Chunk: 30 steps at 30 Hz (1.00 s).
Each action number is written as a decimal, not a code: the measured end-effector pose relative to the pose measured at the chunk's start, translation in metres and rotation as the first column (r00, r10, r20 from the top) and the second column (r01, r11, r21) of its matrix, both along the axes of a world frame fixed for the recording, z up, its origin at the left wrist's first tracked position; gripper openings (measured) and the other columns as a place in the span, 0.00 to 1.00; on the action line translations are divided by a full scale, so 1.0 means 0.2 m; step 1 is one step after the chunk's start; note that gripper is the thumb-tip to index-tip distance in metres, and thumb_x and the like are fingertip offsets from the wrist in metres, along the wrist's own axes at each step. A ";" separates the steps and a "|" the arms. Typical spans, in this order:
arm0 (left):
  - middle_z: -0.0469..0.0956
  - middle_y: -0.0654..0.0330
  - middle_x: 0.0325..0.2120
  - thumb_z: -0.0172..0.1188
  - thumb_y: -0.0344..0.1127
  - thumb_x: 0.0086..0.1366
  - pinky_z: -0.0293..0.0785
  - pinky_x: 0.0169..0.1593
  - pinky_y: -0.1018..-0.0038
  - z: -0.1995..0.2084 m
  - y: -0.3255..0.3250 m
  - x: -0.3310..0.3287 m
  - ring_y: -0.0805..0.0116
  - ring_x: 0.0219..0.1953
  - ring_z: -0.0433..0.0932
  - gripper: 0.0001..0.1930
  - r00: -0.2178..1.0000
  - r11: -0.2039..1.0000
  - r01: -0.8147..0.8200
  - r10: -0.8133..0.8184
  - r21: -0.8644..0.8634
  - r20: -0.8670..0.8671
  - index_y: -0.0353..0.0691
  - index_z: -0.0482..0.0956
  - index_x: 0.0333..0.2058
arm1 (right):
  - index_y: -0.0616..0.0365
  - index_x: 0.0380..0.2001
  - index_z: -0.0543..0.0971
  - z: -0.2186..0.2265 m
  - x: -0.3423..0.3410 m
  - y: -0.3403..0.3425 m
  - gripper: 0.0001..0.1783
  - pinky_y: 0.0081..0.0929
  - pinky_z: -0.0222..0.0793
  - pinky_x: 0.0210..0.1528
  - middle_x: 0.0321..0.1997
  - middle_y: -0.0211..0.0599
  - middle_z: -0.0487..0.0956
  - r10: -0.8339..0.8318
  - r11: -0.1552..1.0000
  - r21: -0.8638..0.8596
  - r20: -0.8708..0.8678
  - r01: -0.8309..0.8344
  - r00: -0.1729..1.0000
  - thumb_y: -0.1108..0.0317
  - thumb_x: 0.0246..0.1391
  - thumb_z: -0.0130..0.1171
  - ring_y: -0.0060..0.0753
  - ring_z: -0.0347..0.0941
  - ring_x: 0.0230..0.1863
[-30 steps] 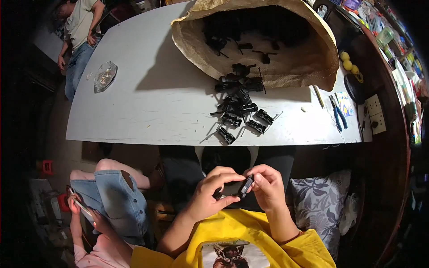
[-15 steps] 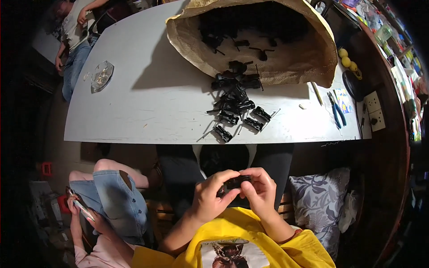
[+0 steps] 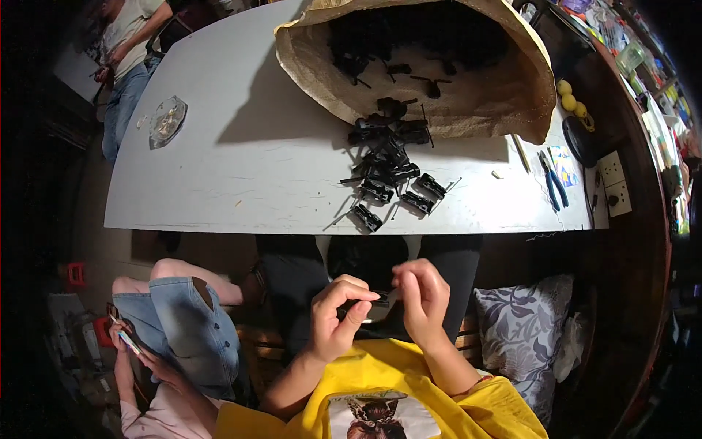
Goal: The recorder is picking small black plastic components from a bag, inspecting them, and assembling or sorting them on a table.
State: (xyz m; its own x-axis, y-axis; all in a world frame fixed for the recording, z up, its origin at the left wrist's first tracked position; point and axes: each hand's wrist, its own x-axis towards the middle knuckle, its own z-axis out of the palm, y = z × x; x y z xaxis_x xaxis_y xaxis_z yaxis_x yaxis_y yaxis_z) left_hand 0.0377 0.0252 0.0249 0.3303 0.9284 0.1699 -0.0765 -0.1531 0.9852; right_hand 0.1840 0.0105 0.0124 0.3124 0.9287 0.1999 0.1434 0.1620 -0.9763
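Note:
In front of my yellow shirt, my left hand (image 3: pixel 338 316) pinches a small black plastic part (image 3: pixel 381 299) between thumb and fingers; much of the part is hidden. My right hand (image 3: pixel 424 296) is raised just right of it, apart from the part. Its thumb and fingertips are drawn together and slightly blurred, so whatever they hold, if anything, is not clear. On the white table (image 3: pixel 219 190) ahead lies a pile of similar black parts (image 3: pixel 387 161) with thin rods sticking out. They spill from the mouth of a large woven sack (image 3: pixel 453 117), with more black pieces inside.
Blue-handled pliers (image 3: pixel 553 183) lie at the table's right, near a socket panel (image 3: pixel 614 183). A glass ashtray (image 3: pixel 168 123) stands at left. Below the table edge, a dark container (image 3: pixel 365 256) sits between my legs. One person sits at my left with a phone (image 3: pixel 129 340); another stands farther off.
My right hand has come away from the black part, lifting slightly up and right. The part stays in my left hand. The far person has shifted their arms.

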 end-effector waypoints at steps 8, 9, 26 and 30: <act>0.67 0.58 0.29 0.54 0.33 0.61 0.57 0.18 0.86 -0.03 -0.02 -0.05 0.82 0.16 0.61 0.09 0.988 0.971 0.034 0.002 -0.238 0.152 0.30 0.72 0.30 | 0.57 0.40 0.73 -0.06 -0.06 0.28 0.17 0.26 0.64 0.19 0.30 0.36 0.71 -0.121 0.992 0.117 0.791 0.045 0.600 0.70 0.44 0.60 0.36 0.69 0.20; 0.67 0.58 0.28 0.54 0.33 0.61 0.57 0.18 0.87 -0.03 -0.01 -0.05 0.82 0.16 0.61 0.09 0.983 0.962 0.042 0.008 -0.271 0.184 0.30 0.72 0.30 | 0.56 0.40 0.73 -0.08 -0.06 0.29 0.16 0.27 0.64 0.19 0.30 0.36 0.70 -0.117 0.993 0.095 0.828 0.069 0.549 0.68 0.44 0.60 0.36 0.70 0.21; 0.66 0.64 0.23 0.50 0.39 0.64 0.63 0.23 0.83 -0.09 0.02 -0.06 0.77 0.19 0.66 0.13 0.963 0.905 0.135 -0.023 -0.403 0.269 0.38 0.66 0.25 | 0.59 0.33 0.71 0.00 0.11 0.39 0.10 0.17 0.58 0.15 0.23 0.38 0.75 -0.142 0.885 -0.342 -0.844 -0.317 0.517 0.64 0.54 0.47 0.24 0.64 0.13; 0.69 0.62 0.28 0.53 0.32 0.61 0.65 0.27 0.83 -0.05 0.05 -0.05 0.76 0.23 0.68 0.06 0.961 0.919 0.020 0.091 -0.395 0.261 0.37 0.67 0.32 | 0.61 0.32 0.72 0.01 0.12 0.31 0.11 0.16 0.56 0.14 0.19 0.36 0.73 -0.040 0.887 -0.232 -0.900 -0.399 0.434 0.63 0.55 0.48 0.23 0.63 0.12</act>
State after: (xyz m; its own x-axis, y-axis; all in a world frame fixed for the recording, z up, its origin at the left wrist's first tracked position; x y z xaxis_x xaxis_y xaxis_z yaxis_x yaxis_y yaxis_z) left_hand 0.0271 0.0357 0.0157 0.2894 0.9483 -0.1307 -0.3481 0.2314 0.9084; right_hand 0.2070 0.0732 0.0144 -0.0740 0.9030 -0.4232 -0.7912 -0.3115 -0.5264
